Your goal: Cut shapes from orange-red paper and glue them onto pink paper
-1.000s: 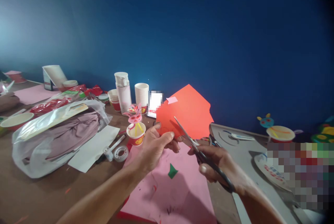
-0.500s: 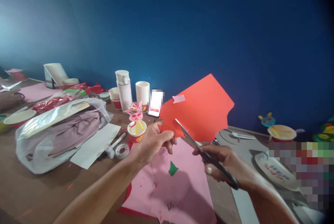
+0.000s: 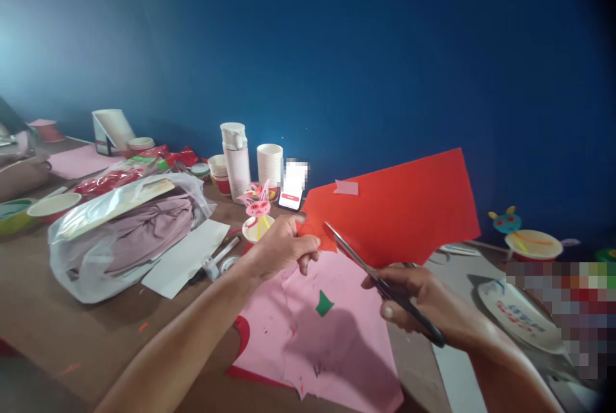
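Note:
My left hand (image 3: pixel 289 243) pinches the near left corner of a large red paper sheet (image 3: pixel 404 201), held up above the table. A small pink paper scrap (image 3: pixel 346 188) lies on the sheet's upper part. In my right hand (image 3: pixel 414 304) is a pair of scissors (image 3: pixel 368 269) with black handles, its blades pointing up and left at the red paper near my left fingers. Whether the blades are parted I cannot tell. Below both hands, pink paper (image 3: pixel 337 342) covers part of the table, with a green paper scrap (image 3: pixel 324 303) on top.
To the left, a clear plastic bag (image 3: pixel 77 265) holds mauve cloth. Behind stand a white bottle (image 3: pixel 237 163), stacked paper cups (image 3: pixel 270 166), a lit phone (image 3: pixel 293 185) and a cup with a pink paper figure (image 3: pixel 258 208). At right are a blue-headed cup figure (image 3: pixel 507 222) and a paper plate (image 3: pixel 520 320).
The red sheet has swung to the right and now lies lower and more level. My hands keep their grips, and the view has shifted slightly left.

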`<state>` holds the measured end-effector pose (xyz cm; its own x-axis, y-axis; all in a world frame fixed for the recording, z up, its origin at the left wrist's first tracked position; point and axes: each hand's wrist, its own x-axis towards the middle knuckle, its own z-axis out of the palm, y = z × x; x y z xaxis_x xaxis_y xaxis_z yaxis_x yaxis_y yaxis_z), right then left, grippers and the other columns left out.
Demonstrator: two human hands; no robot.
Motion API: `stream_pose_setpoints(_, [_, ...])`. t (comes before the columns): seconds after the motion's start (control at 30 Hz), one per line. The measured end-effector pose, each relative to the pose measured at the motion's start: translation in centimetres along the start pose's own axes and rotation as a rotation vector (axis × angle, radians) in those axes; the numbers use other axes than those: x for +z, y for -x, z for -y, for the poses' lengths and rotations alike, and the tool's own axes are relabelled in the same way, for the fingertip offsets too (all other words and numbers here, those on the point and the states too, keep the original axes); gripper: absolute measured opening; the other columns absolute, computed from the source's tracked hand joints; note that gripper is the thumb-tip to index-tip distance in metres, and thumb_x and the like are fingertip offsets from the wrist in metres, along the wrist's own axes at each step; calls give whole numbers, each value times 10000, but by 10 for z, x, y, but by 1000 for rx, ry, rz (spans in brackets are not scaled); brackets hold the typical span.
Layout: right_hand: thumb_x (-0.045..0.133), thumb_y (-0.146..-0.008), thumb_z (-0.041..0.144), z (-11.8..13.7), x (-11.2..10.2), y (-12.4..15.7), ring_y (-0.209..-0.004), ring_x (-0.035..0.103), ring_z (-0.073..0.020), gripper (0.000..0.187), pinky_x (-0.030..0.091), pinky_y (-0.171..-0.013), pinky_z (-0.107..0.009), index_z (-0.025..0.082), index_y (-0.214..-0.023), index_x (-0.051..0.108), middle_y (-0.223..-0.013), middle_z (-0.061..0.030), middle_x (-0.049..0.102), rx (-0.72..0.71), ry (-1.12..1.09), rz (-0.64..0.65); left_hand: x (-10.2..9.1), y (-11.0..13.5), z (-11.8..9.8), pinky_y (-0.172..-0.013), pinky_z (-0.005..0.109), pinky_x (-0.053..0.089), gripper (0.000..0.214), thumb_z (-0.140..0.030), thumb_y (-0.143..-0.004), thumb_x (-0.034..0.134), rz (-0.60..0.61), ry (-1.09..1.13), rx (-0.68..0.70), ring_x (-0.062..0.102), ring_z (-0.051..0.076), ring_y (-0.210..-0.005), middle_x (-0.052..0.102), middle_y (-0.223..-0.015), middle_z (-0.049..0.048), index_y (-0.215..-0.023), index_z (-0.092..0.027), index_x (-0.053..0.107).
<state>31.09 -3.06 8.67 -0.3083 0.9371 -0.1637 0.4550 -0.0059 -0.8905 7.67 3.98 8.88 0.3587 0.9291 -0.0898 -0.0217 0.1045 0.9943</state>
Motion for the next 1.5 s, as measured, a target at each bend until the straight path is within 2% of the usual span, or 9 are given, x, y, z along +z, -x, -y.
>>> stream_pose_setpoints(0.13, [700, -673, 334, 0, 1, -1, -438, 438, -84, 270, 332, -390, -200, 193, -903, 689, -588, 10, 515, -7, 17, -10, 0, 0, -3, -378, 216, 412, 490, -124, -662, 571, 5, -37, -16, 517, 116, -351, 618, -476, 5, -1137, -32, 494])
stream_pose_setpoints(0.37, [713, -664, 407, -6, -5, -1, -442, 411, -63, 384, 338, -417, -189, 163, -952, 644, -587, 25, 492, 103, -13, 58, 0, 1, -12, -367, 201, 410, 240, -93, -653, 541, 127, -46, -59, 461, 78, -335, 576, -468, -19, -891, -61, 533])
stream_pose_setpoints(0.5, [701, -682, 388, -9, -7, -4, -471, 396, -60, 363, 320, -426, -187, 164, -962, 643, -660, 12, 506, 21, 20, 84, -1, 0, -14, -365, 199, 408, 6, -96, -654, 531, 139, -70, -77, 466, 73, -345, 565, -467, -9, -650, -99, 534])
stream_pose_setpoints(0.67, [684, -708, 359, -13, -6, -8, -577, 441, -94, 348, 347, -501, -201, 182, -1005, 646, -730, -6, 542, -67, 112, 110, -2, -1, -12, -366, 204, 413, 166, -92, -632, 519, 240, -91, -84, 449, 74, -330, 501, -374, -16, -471, -129, 505])
stream_pose_setpoints(0.8, [695, -702, 361, -18, -6, -9, -575, 430, -92, 348, 340, -505, -201, 183, -997, 644, -681, 10, 526, -96, 114, 106, -4, -1, -12, -358, 197, 404, 189, -113, -618, 531, 250, -76, -87, 447, 77, -330, 484, -342, -17, -439, -148, 483])
stream_pose_setpoints(0.97, [683, -718, 397, -27, -8, -9, -472, 355, -67, 343, 286, -434, -196, 177, -979, 642, -559, 42, 462, -55, 86, 127, -7, -2, -10, -374, 198, 421, 197, -150, -620, 550, 292, -87, -123, 455, 80, -332, 437, -317, -39, -433, -146, 488])
stream_pose_setpoints(1.17, [687, -684, 466, -23, -5, -14, -545, 373, -90, 422, 284, -478, -217, 169, -981, 668, -634, 7, 497, -148, 188, 81, -6, -7, -4, -356, 181, 393, 89, -106, -617, 534, 360, -120, -147, 471, 72, -340, 545, -425, -11, -532, -118, 557])
stream_pose_setpoints(1.27, [670, -703, 460, -20, -2, -16, -550, 367, -87, 428, 281, -486, -216, 165, -1012, 661, -653, 7, 498, -160, 170, 97, -5, -9, -1, -360, 188, 413, 71, -95, -618, 531, 392, -78, -148, 470, 76, -333, 532, -406, -28, -560, -121, 561])
stream_pose_setpoints(1.5, [669, -703, 456, -28, -3, -19, -442, 362, -65, 402, 269, -413, -193, 140, -952, 661, -512, 43, 435, -19, 121, 129, -8, -21, 11, -345, 175, 404, 93, -109, -608, 555, 436, -40, -203, 424, 51, -323, 541, -423, -20, -519, -115, 528])
